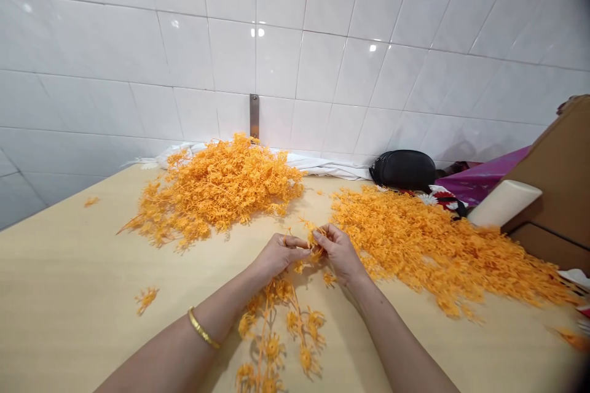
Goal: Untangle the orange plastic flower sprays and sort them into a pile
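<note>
Both of my hands meet over the middle of the table, working on one orange artificial flower spray [273, 350]. Its thin stems and spiky blossoms hang down toward me between my forearms. My left hand [280, 253] is closed around the stem part, with a gold bangle on that wrist. Close beside it, my right hand [338, 250] pinches a small orange blossom [313, 236] at the top of the spray. The exact grip of the fingertips is partly hidden by the petals.
A tall heap of orange sprays [225, 184] lies at the back left. Loose orange blossoms [428, 245] spread across the right. Behind them are a black case [403, 170], a cream roll [506, 204] and a cardboard box [557, 178]. A stray blossom [146, 299] lies left on the table [69, 282].
</note>
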Demonstrator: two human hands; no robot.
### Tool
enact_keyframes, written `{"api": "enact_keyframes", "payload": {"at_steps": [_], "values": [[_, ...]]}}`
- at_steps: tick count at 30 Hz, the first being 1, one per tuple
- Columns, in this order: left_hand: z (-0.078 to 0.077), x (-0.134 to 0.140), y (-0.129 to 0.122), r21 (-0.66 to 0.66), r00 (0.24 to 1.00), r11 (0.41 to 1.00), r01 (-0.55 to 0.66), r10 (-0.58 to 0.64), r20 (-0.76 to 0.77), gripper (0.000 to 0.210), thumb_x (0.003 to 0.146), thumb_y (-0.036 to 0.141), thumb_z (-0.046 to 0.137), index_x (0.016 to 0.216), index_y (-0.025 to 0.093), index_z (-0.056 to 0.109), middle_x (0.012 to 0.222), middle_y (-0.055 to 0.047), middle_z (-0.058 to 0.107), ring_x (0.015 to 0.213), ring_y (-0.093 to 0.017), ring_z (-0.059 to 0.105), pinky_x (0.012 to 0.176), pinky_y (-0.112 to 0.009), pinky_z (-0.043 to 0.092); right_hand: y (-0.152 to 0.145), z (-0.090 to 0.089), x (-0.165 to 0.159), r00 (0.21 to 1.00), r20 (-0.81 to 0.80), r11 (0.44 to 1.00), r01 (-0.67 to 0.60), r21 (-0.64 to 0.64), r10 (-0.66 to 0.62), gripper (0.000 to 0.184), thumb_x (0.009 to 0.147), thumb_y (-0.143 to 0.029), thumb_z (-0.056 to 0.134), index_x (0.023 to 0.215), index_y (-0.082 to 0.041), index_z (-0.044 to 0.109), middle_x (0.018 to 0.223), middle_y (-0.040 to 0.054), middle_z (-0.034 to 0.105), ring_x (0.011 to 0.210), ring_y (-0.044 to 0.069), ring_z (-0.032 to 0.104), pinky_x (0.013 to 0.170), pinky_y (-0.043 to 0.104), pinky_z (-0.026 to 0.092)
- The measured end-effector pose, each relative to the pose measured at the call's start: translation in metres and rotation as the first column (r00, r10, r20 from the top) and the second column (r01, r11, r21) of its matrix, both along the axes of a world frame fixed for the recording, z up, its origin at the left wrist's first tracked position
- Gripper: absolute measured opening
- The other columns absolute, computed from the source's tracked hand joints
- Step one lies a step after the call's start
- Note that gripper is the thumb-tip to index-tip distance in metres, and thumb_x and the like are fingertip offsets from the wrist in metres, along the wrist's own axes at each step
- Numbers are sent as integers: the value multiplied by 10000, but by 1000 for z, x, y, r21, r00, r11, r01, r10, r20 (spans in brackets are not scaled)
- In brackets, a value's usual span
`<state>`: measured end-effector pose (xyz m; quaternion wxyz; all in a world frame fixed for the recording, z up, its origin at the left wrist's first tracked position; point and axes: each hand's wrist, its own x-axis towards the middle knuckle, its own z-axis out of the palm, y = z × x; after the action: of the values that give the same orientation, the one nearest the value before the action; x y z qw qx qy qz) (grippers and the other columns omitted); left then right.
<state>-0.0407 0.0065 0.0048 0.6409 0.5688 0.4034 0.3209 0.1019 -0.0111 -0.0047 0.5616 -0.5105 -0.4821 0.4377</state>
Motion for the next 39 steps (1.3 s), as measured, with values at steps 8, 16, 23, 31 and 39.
{"api": "enact_keyframes", "payload": {"at_steps": [8, 16, 23, 31, 39], "values": [[-5, 2, 1, 1, 995, 998, -70, 70, 76, 275, 550, 378, 651, 624, 122, 581, 384, 57, 396, 351, -34, 281, 381, -191, 172, 2, -3, -1, 996, -9, 995, 86, -46, -86, 282, 615, -403, 605, 661, -192, 424, 497, -39, 480, 446, 115, 481, 398, 213, 356], [-6, 8, -4, 168, 996, 985, -40, 53, -73, 185, 536, 252, 624, 471, 131, 500, 411, 45, 428, 407, -53, 350, 432, -194, 265, 1, -3, -12, 987, 25, 987, 159, -2, -159, 239, 645, -367, 554, 666, -196, 389, 536, -53, 460, 413, 90, 481, 376, 191, 341], [3, 6, -6, 30, 997, 998, -53, 55, -60, 171, 515, 245, 643, 620, 112, 616, 508, 7, 541, 454, -74, 418, 463, -197, 301, 4, -6, -7, 979, 60, 978, 192, 85, -197, 237, 664, -373, 550, 643, -191, 399, 601, -48, 458, 516, 86, 496, 492, 209, 403], [-3, 1, 3, -46, 989, 998, -39, 45, 142, 277, 548, 343, 677, 700, 112, 657, 654, -43, 620, 599, -115, 521, 576, -215, 381, 6, -9, -3, 971, 128, 979, 192, 71, -200, 242, 686, -401, 538, 652, -197, 411, 532, -49, 445, 436, 94, 445, 430, 219, 345], [5, 3, -5, -65, 992, 998, -26, 34, 122, 248, 468, 237, 718, 672, 107, 664, 554, -19, 588, 528, -103, 495, 534, -219, 356, 6, -13, -5, 971, 119, 977, 203, 67, -209, 253, 687, -418, 527, 646, -201, 404, 517, -47, 421, 432, 101, 437, 404, 219, 339]]}}
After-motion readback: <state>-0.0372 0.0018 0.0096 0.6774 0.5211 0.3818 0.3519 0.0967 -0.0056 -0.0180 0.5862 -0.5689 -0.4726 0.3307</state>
